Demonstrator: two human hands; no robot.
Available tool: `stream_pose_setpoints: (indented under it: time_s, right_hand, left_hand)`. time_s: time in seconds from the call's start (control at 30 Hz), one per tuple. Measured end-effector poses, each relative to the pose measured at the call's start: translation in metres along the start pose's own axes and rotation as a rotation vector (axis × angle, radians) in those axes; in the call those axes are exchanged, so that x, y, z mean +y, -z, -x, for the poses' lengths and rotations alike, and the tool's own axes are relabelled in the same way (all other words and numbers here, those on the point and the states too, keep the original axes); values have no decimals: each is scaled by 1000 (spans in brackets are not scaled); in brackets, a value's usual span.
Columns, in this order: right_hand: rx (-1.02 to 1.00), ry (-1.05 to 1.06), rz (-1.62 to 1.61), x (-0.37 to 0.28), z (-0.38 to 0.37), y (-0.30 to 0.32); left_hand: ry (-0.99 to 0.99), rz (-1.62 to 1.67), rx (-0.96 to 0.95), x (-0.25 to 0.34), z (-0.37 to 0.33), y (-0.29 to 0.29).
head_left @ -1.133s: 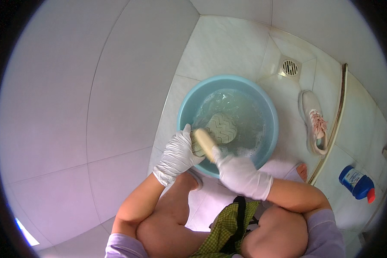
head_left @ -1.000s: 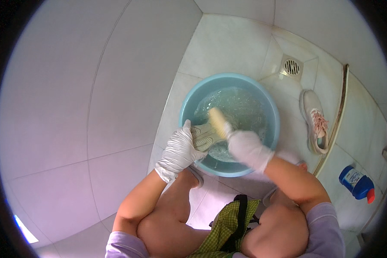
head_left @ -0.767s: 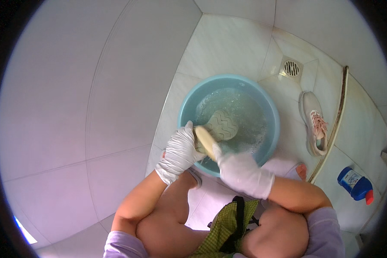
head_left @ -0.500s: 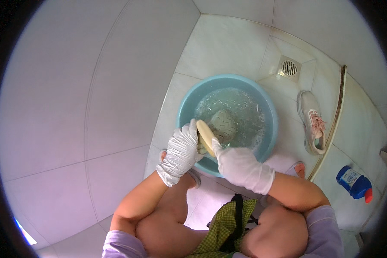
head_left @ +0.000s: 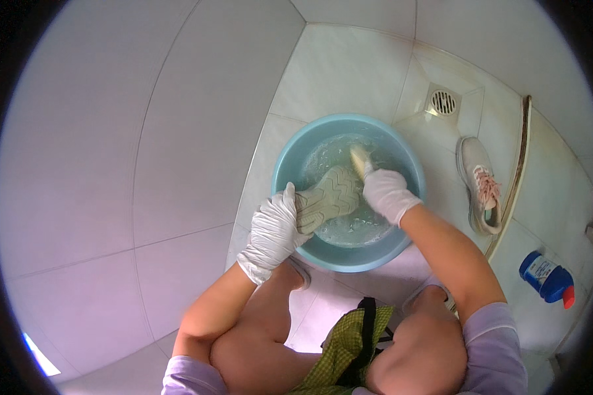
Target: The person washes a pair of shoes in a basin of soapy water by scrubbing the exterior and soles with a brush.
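In a round blue basin (head_left: 284, 161) of soapy water, a shoe (head_left: 333, 195) shows its pale, zigzag-grooved sole upward. My left hand (head_left: 275, 227), in a white glove, is closed round one end of the shoe at the basin's left rim. My right hand (head_left: 387, 192), gloved too, grips a cream scrub brush (head_left: 359, 160) over the water, just beyond the sole's far right end. The brush is slightly smeared by motion, and its bristles are hard to make out. The shoe's upper is hidden beneath the sole.
A light shoe with pink laces (head_left: 480, 184) lies on the tiled floor right of the basin, by a raised threshold (head_left: 515, 174). A floor drain (head_left: 443, 103) sits beyond it. A blue bottle with a red cap (head_left: 547, 276) lies at the right. The wall (head_left: 178, 131) rises at left.
My right hand has carried the brush away from my left hand, toward the far right of the basin. More of the shoe's sole now shows.
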State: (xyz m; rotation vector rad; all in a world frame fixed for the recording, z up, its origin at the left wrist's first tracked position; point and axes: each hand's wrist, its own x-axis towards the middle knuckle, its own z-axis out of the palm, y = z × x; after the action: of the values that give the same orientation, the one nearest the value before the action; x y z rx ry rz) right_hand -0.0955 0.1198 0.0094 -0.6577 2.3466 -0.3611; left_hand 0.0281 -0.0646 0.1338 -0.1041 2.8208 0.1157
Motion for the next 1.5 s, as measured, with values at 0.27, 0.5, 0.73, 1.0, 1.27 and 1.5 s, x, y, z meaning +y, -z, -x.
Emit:
stream_pose_setpoints:
  time_s: [0.27, 0.5, 0.73, 1.0, 1.27, 1.5]
  right_hand:
    - [39, 335, -204, -55, 99, 24]
    - [148, 364, -272, -57, 56, 26]
    - [162, 371, -322, -66, 70, 48]
    - [59, 354, -352, -63, 76, 44]
    - [-4, 404, -280, -73, 97, 49]
    - [-34, 408, -247, -66, 107, 38]
  left_hand:
    - [34, 378, 302, -13, -6, -2]
    - [-112, 177, 285, 9, -6, 1]
    - [-134, 52, 232, 28, -4, 2]
    - [-105, -22, 239, 30, -7, -5]
    - [-47, 53, 243, 11, -16, -4]
    - [87, 233, 111, -11, -20, 5]
